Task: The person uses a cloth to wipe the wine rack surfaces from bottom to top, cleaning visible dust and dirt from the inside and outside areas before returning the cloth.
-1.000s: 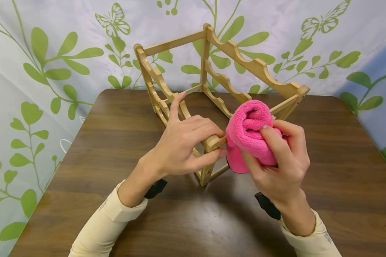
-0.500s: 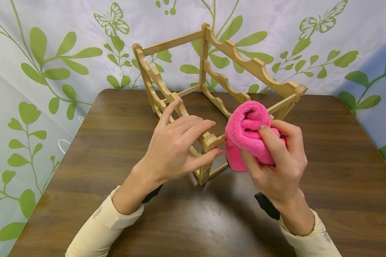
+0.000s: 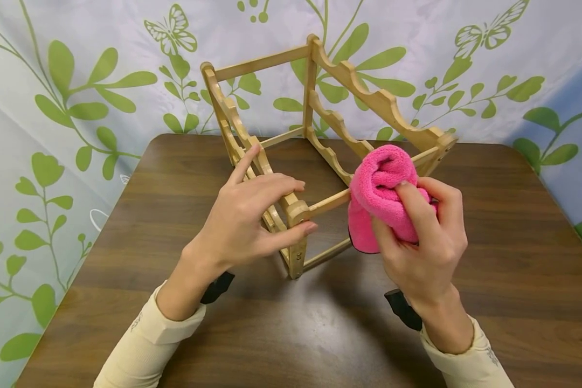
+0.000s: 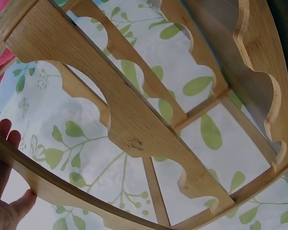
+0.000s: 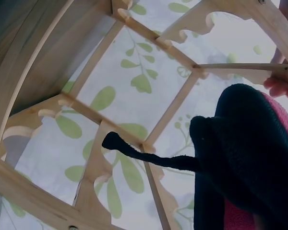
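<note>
Your left hand (image 3: 242, 218) sits farther left than half a second ago, and the near corner of the wooden rack (image 3: 383, 102) has shifted left with it. The pink cloth (image 3: 368, 194) is now farther from that corner, so more of the near bar (image 3: 328, 203) shows; I judge that stretch easier for you to get at.

Your left hand is spread and relaxed, not clenched: the thumb is by the corner post (image 3: 297, 253), the fingers span the left top rail (image 3: 265, 161), and one fingertip seems to touch it. Your right hand (image 3: 429, 231) grasps the bunched cloth, fingers curled into its folds. The bar runs behind the cloth; you cannot tell whether they touch.

Beyond your hands, the rack stands with its near corner towards you and its far post close to the back edge of the bench (image 3: 494, 215).
</note>
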### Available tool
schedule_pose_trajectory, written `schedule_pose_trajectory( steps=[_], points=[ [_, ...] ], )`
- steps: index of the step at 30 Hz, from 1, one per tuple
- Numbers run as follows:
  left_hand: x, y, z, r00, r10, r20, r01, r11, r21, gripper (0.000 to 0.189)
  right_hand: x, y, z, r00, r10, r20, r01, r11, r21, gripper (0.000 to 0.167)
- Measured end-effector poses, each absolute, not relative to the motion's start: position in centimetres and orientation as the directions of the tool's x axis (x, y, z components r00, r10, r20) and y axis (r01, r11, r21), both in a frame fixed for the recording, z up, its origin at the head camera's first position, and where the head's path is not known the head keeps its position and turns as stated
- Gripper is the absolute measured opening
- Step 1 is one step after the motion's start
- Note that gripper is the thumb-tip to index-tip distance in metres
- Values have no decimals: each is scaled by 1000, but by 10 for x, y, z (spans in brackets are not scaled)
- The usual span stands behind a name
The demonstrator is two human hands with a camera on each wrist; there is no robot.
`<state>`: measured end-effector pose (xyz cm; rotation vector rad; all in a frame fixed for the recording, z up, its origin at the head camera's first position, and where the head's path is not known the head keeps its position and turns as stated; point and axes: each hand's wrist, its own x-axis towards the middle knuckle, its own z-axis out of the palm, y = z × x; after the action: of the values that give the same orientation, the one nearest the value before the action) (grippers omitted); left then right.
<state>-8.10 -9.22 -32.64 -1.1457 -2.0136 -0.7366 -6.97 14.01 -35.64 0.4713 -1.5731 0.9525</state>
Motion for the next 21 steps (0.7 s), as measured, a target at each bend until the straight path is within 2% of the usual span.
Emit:
schedule_pose_trajectory(
  steps=[12,21],
  points=[
    [-84,-106,-327,-363,484,797,910,367,192,40,-69,141,-353,-275,248,929,-707,603,-370,26],
    [-87,-119,-327,-351,484,802,929,290,231,41,-69,138,-349,-277,269,922,-688,614,-386,26]
  ],
)
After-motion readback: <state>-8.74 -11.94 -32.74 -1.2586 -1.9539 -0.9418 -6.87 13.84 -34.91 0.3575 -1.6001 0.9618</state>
